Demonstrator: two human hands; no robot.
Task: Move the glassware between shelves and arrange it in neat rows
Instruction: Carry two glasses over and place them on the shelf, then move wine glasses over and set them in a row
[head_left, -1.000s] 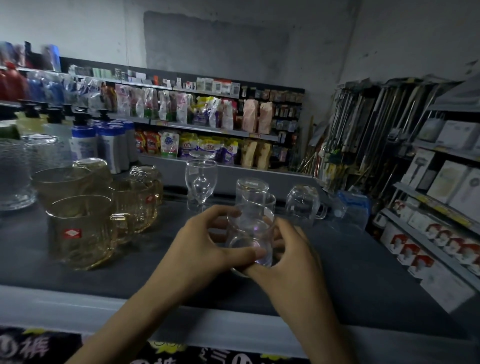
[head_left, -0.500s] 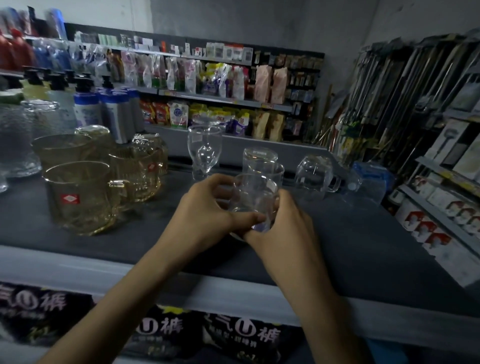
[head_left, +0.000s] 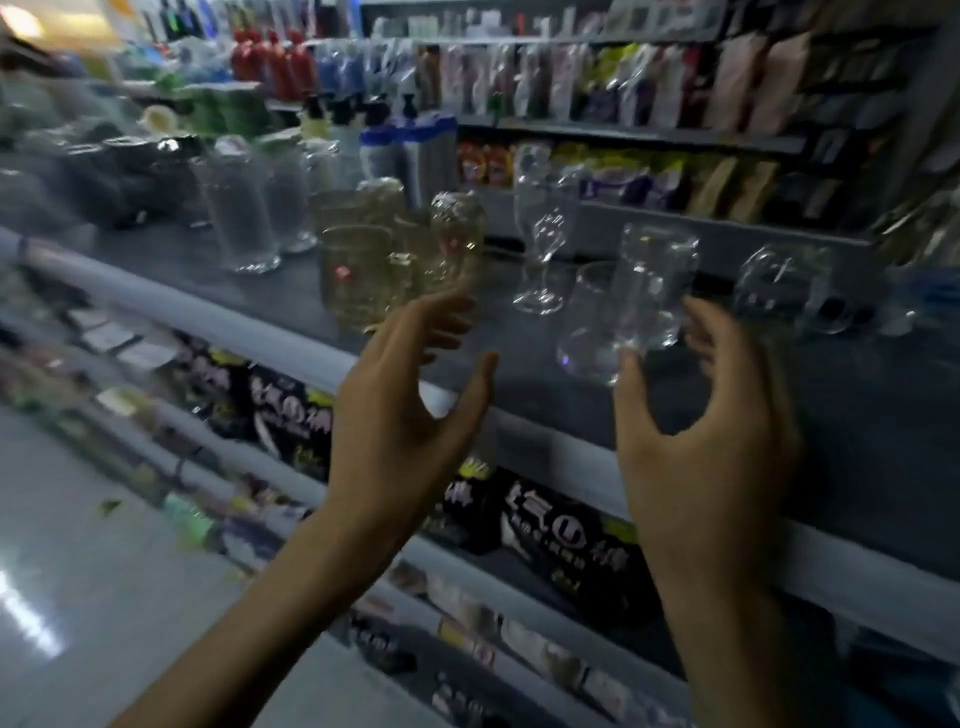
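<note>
Glassware in the grip: none; neither hand holds anything.
Right grip: the right hand (head_left: 701, 441) is spread, with fingers and thumb curved apart into an open cup facing the clear tumblers (head_left: 649, 291). The thumb tip lies in front of the nearer tumbler's base, but blur hides whether it touches.
Left grip: the left hand (head_left: 410, 400) is also spread, thumb well apart from loosely bent fingers. It is over the near rim of the shelf (head_left: 857, 441), just near of the amber mugs (head_left: 358, 275), and touches nothing.
Where the glassware is: all of it stands upright on the dark shelf top. The two tumblers stand close together, right of centre. A stemmed glass (head_left: 543, 244) is just left and farther back, a clear mug (head_left: 779, 286) is to the right, the amber mugs are clustered to the left, and the tall jars (head_left: 244, 213) are far left.
Step in hand: probably the arranging step at the tumblers, with the hands either leaving them or about to close on them; one blurred view cannot settle which.
Row so far: loose, as the tumblers, stemmed glass and clear mug do not share one line.
Next move calls for: a light grip around a tumbler's side wall, kept low, then a slide or lift into line with its neighbours without knocking the stemmed glass, which looks the easiest to tip.
</note>
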